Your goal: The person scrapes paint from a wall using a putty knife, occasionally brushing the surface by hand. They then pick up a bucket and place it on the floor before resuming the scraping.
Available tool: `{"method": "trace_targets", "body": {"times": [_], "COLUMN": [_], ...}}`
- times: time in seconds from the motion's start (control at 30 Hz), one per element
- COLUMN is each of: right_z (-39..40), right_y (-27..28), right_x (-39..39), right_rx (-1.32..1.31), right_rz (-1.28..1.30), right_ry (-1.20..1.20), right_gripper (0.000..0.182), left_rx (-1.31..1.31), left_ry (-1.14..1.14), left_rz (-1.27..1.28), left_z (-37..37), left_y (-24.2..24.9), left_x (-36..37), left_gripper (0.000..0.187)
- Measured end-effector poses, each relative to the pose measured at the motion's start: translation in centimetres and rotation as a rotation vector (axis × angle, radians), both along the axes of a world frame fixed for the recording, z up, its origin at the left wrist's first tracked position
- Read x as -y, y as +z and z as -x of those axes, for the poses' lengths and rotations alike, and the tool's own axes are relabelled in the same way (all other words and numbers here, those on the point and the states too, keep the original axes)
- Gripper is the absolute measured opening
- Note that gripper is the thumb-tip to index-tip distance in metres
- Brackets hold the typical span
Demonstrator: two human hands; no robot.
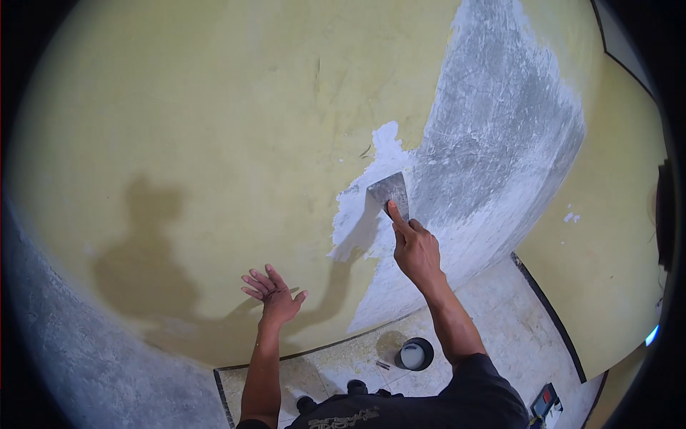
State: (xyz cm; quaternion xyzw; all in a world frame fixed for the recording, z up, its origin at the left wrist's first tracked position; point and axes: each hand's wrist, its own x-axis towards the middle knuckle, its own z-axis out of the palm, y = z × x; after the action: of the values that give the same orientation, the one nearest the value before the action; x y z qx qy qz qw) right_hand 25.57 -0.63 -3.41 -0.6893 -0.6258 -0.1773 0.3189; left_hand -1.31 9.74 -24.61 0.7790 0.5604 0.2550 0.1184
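My right hand [417, 250] grips a scraper [389, 191], with the index finger stretched along its metal blade. The blade lies over a white patch [357, 207] where the yellow paint is gone from the wall [236, 129]. The scraper's handle is mostly hidden inside my fist. Lower and to the left, my left hand [277, 297] is held up with its fingers spread and nothing in it. A large grey and white stripped area [493, 107] spreads to the right of the blade.
On the tiled floor [493, 307] stands a dark bucket [414, 354] holding whitish liquid. Paint flakes lie along the wall's foot. A device with a red and dark case [545, 400] sits at the lower right. A grey wall [93, 357] borders the left, and another yellow wall [593, 286] stands at right.
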Motion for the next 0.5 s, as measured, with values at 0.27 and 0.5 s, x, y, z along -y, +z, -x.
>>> {"method": "trace_targets", "body": {"times": [0.27, 0.5], "right_z": [1.7, 2.9], "right_y": [4.1, 6.4], "right_x": [-0.4, -2.9], "right_rx": [0.025, -0.025], "right_rz": [-0.114, -0.232], "right_ry": [0.075, 0.188], "right_gripper": [0.05, 0.052], "left_rx": [0.029, -0.004], "left_ry": [0.03, 0.021], "left_rz": [-0.11, 0.087], "left_z": [-1.0, -0.6], "left_y": [-1.9, -0.4], "left_x": [-0.7, -0.5], "left_gripper": [0.133, 0.135]}}
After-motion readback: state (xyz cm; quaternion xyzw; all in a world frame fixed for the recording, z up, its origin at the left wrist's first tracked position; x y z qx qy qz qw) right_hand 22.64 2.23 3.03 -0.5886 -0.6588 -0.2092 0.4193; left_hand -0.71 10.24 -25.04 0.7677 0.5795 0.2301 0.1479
